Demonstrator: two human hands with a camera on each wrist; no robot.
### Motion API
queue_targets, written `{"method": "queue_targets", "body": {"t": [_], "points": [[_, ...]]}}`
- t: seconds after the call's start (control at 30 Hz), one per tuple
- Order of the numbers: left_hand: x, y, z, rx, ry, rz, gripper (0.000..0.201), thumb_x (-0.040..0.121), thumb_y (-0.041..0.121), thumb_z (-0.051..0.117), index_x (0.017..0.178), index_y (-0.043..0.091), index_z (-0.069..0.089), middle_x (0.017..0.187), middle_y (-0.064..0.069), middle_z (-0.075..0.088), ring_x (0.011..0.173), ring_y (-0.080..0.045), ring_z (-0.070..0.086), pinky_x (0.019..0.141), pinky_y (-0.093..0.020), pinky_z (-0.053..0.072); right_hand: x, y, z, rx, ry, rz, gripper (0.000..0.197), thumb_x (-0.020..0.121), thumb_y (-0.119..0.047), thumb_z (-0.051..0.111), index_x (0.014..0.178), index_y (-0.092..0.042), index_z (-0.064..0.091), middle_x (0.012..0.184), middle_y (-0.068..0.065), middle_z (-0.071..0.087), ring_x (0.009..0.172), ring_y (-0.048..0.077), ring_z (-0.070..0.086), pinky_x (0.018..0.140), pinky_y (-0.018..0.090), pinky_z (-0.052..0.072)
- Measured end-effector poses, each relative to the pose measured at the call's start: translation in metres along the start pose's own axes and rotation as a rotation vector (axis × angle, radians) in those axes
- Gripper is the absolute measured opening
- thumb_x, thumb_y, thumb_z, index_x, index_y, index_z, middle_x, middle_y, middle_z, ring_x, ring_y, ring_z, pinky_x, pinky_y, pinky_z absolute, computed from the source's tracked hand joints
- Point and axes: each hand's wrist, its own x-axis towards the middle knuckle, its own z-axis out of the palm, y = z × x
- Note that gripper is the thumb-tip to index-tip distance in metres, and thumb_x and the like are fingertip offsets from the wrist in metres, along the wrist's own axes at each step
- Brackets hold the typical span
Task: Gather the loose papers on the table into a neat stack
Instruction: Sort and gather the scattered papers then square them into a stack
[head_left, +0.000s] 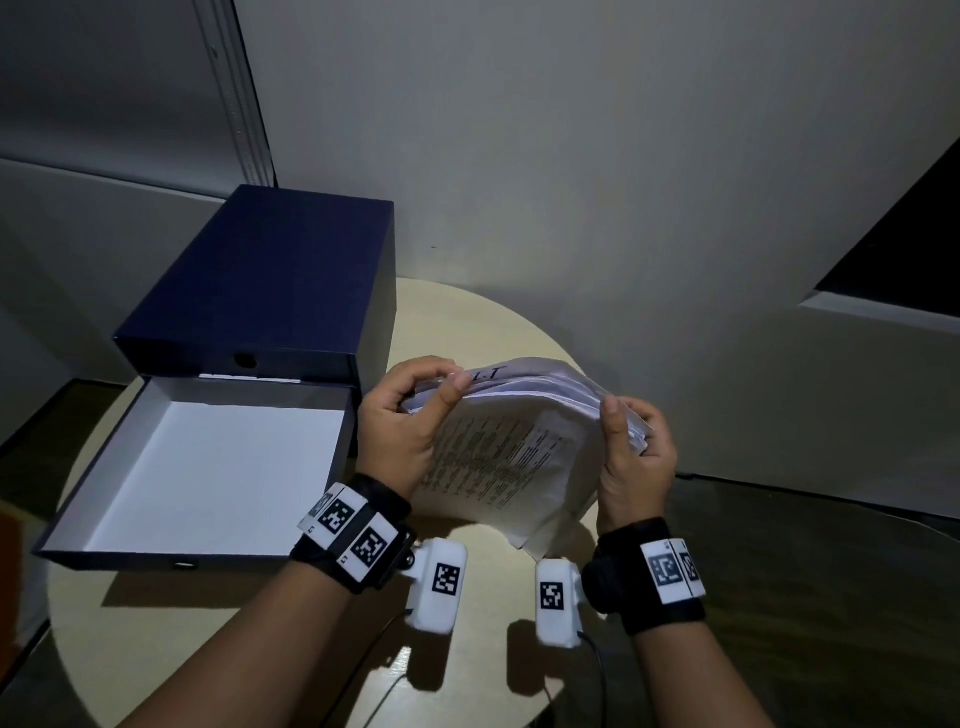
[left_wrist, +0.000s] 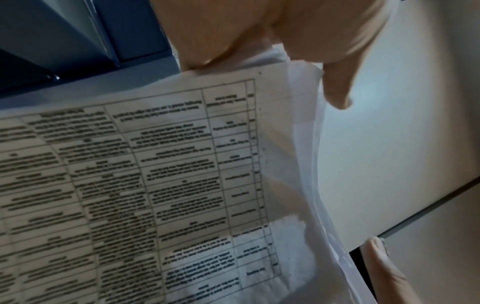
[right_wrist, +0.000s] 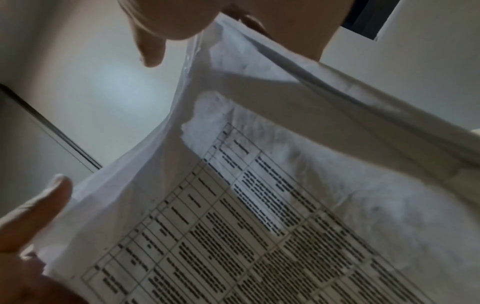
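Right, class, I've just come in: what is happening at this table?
A person holds a bundle of papers upright in both hands over a round table. The left hand grips one side edge, the right hand the other. The sheets are gathered but still uneven and curled at the top. The front sheet carries a printed table. To the left a dark blue box has its drawer pulled out; the drawer shows only its white bottom.

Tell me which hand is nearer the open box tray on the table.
Left. The left hand grips the papers just beside the open tray, near its right wall. The right hand grips the papers' far side, farther from it.
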Motion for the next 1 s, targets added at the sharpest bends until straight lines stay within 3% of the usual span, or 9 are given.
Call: {"method": "queue_targets", "body": {"t": [0.1,0.23,0.37,0.47,0.53,0.7,0.8,0.9,1.0], "points": [[0.000,-0.004,0.000,0.002,0.059,0.005,0.006,0.087,0.020,0.071,0.087,0.014,0.073,0.094,0.000,0.073,0.091,-0.012,0.066,0.082,-0.026,0.052,0.000,-0.002,0.000,-0.042,0.031,0.012,0.029,0.070,-0.066,0.070,0.076,-0.038,0.067,0.102,0.010,0.068,0.099,0.030,0.065,0.084,0.054,0.057],[0.002,-0.011,-0.007,-0.019,0.155,-0.048,0.014,0.086,0.019,0.058,0.075,0.026,0.063,0.097,-0.002,0.073,0.091,-0.017,0.066,0.080,-0.032,0.051,0.003,0.000,-0.001,-0.026,0.041,-0.052,0.012,0.091,-0.024,0.065,0.080,-0.024,0.061,0.085,-0.006,0.068,0.082,0.002,0.065,0.076,0.036,0.053],[0.000,-0.009,-0.007,-0.104,0.139,-0.053,0.015,0.084,0.017,0.050,0.085,0.025,0.063,0.101,-0.012,0.069,0.095,-0.039,0.064,0.085,-0.047,0.053,0.004,0.004,0.000,-0.072,0.020,-0.085,0.008,0.090,-0.021,0.063,0.084,-0.025,0.060,0.090,-0.002,0.070,0.083,0.000,0.065,0.077,0.033,0.052],[-0.004,-0.007,-0.006,0.003,0.049,0.026,0.020,0.088,0.031,0.055,0.095,0.015,0.067,0.098,-0.007,0.069,0.094,-0.025,0.064,0.084,-0.031,0.051,0.004,0.006,0.002,-0.072,0.026,-0.118,0.008,0.082,-0.033,0.057,0.081,-0.027,0.063,0.088,-0.001,0.070,0.089,0.016,0.065,0.079,0.038,0.053],[-0.004,-0.010,-0.005,0.066,0.043,0.039,0.015,0.089,0.022,0.059,0.095,0.011,0.068,0.096,-0.002,0.070,0.092,-0.011,0.065,0.082,-0.023,0.050,0.003,0.006,0.002,-0.097,0.016,-0.133,0.015,0.082,-0.043,0.056,0.084,-0.030,0.064,0.089,-0.005,0.068,0.091,0.017,0.063,0.082,0.043,0.053],[-0.001,-0.019,-0.007,0.081,0.130,-0.051,0.026,0.086,0.001,0.051,0.092,0.019,0.068,0.094,-0.004,0.070,0.093,-0.025,0.068,0.081,-0.044,0.059,0.001,0.012,-0.008,-0.088,-0.170,-0.142,0.048,0.076,-0.046,0.074,0.115,-0.023,0.057,0.117,0.009,0.066,0.113,0.031,0.060,0.096,0.056,0.049],[0.000,-0.015,-0.005,0.089,0.168,-0.071,0.020,0.089,0.009,0.053,0.086,0.023,0.067,0.089,-0.003,0.070,0.088,-0.028,0.069,0.082,-0.054,0.056,-0.003,0.016,-0.014,-0.204,-0.319,-0.172,0.056,0.075,-0.010,0.072,0.123,-0.028,0.050,0.122,0.000,0.060,0.116,0.023,0.057,0.098,0.052,0.050],[0.000,-0.008,-0.006,0.097,0.103,-0.094,0.010,0.088,0.030,0.056,0.088,0.028,0.065,0.089,0.000,0.069,0.085,-0.026,0.067,0.082,-0.053,0.054,-0.004,0.015,-0.016,-0.363,-0.273,-0.208,0.053,0.084,0.003,0.064,0.108,-0.043,0.054,0.113,-0.015,0.060,0.109,0.007,0.057,0.095,0.050,0.051],[-0.002,0.011,-0.019,0.423,-0.110,0.034,0.043,0.080,0.062,0.057,0.108,0.031,0.062,0.108,0.013,0.065,0.100,-0.012,0.061,0.086,-0.045,0.053,0.005,0.002,-0.016,-0.428,-0.238,-0.297,0.045,0.087,0.004,0.062,0.103,-0.038,0.056,0.105,-0.022,0.060,0.099,-0.005,0.058,0.092,0.038,0.055]]}}
